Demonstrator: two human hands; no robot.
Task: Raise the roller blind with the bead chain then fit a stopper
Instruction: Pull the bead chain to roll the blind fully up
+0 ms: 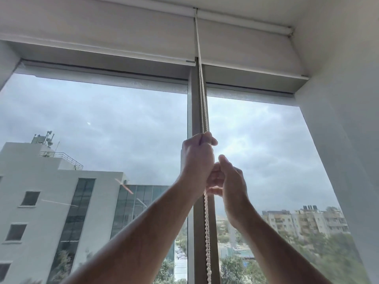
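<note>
No readable text, labels, brands or numbers anywhere in view. The roller blind (123,35) is plain. The buildings (51,193) outside carry no legible signs.

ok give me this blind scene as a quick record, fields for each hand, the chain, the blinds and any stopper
left hand: closed around the bead chain, the higher of the two hands
right hand: just below the left, fingers curled at the chain; grip partly hidden
bead chain: white, both strands running up in front of the mullion to the roller
left blind: raised, bottom bar near the top of the window
right blind: raised, bottom bar near the top of the window
stopper: none visible
</note>
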